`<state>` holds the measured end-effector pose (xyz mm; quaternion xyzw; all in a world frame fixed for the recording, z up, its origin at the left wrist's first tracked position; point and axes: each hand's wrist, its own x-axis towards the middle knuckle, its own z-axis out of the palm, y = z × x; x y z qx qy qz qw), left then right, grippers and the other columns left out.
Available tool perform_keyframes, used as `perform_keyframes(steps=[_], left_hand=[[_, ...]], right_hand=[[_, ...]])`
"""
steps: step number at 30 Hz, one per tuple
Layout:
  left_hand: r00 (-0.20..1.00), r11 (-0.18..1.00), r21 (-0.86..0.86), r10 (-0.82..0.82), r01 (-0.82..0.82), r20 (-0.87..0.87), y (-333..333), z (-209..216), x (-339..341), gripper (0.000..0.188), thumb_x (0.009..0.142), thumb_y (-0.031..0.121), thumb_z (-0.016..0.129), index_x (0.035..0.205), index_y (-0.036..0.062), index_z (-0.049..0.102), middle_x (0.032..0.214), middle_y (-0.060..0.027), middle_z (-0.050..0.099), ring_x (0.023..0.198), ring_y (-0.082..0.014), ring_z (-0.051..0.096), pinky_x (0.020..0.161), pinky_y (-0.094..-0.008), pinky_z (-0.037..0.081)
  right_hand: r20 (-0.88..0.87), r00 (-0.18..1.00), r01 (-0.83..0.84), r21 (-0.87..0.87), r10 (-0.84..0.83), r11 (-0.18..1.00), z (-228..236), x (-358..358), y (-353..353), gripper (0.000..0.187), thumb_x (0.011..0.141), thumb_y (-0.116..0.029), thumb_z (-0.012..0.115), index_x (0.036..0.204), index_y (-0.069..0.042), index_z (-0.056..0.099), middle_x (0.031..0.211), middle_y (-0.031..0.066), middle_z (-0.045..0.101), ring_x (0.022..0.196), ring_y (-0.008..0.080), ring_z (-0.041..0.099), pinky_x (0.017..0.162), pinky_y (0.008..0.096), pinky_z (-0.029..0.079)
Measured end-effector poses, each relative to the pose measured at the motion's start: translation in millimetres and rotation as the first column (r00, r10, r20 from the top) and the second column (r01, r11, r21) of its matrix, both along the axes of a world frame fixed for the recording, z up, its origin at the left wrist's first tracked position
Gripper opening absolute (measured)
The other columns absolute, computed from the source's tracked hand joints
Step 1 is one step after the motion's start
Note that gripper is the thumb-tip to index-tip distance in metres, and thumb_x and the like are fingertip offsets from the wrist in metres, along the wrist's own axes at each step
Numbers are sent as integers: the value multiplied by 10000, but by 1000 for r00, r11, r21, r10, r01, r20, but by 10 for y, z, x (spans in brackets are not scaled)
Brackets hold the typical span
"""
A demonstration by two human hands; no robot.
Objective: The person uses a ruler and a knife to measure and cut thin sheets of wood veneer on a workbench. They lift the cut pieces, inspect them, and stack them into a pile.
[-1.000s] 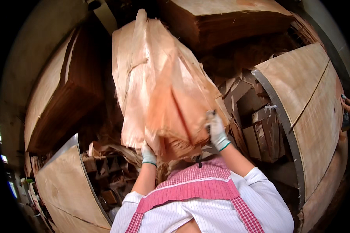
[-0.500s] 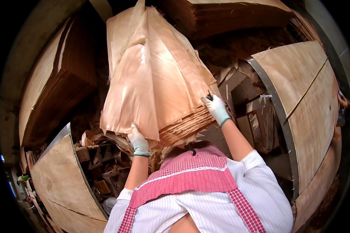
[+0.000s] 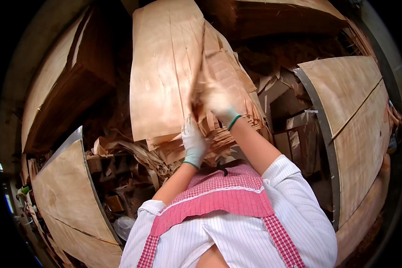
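Note:
A stack of thin, pale wood veneer sheets [image 3: 236,71] lies in front of me, its layered edges ragged on the near side. On its left part rests a broad, smooth veneer sheet [image 3: 161,76], with a raised, creased right edge. My left hand [image 3: 194,142], in a white glove with a green cuff, is closed at that sheet's near right corner, fingertips against the edge. My right hand [image 3: 219,100], gloved alike, is over the stack just right of the crease. Motion smears its fingers, so what they hold cannot be made out.
Tall veneer stacks stand at the far left [image 3: 71,89] and far right [image 3: 290,20]. Metal-edged boards flank me, one at the left [image 3: 71,196] and one at the right [image 3: 357,129]. Veneer scraps [image 3: 138,152] and dark wooden blocks lie between them.
The top sheet has shifted, its right edge now creased and raised. My left hand has moved right along the near edge. My right hand has swept left and away from me over the stack.

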<state>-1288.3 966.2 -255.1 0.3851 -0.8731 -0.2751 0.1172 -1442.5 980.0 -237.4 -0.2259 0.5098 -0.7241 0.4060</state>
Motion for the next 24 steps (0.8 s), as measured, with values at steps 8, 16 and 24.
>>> perform_keyframes(steps=[8, 16, 24], left_hand=[[806, 896, 405, 371, -181, -461, -351, -721, 259, 215, 801, 109, 671, 951, -36, 618, 746, -113, 651, 735, -281, 638, 671, -375, 490], [762, 830, 547, 423, -109, -490, -449, -797, 266, 268, 817, -80, 616, 1073, -19, 568, 865, -40, 638, 728, -131, 579, 640, -257, 472], [946, 992, 122, 45, -6, -320, -66, -253, 184, 764, 683, 110, 777, 1346, 31, 407, 1153, -251, 577, 1057, -420, 557, 920, -432, 441]], right_hand=[[30, 995, -103, 396, 99, 913, 455, -133, 234, 192, 865, -205, 631, 959, -40, 657, 686, 4, 562, 564, 128, 499, 545, 275, 455], [-311, 934, 86, 676, 177, 732, -681, -456, 566, 366, 735, -265, 768, 966, -19, 628, 804, 37, 589, 719, 125, 520, 667, 257, 432], [-47, 999, 7, 252, 5, 968, -196, 203, -46, 191, 900, -223, 600, 966, -47, 630, 699, -21, 557, 579, 65, 452, 494, 219, 355]])
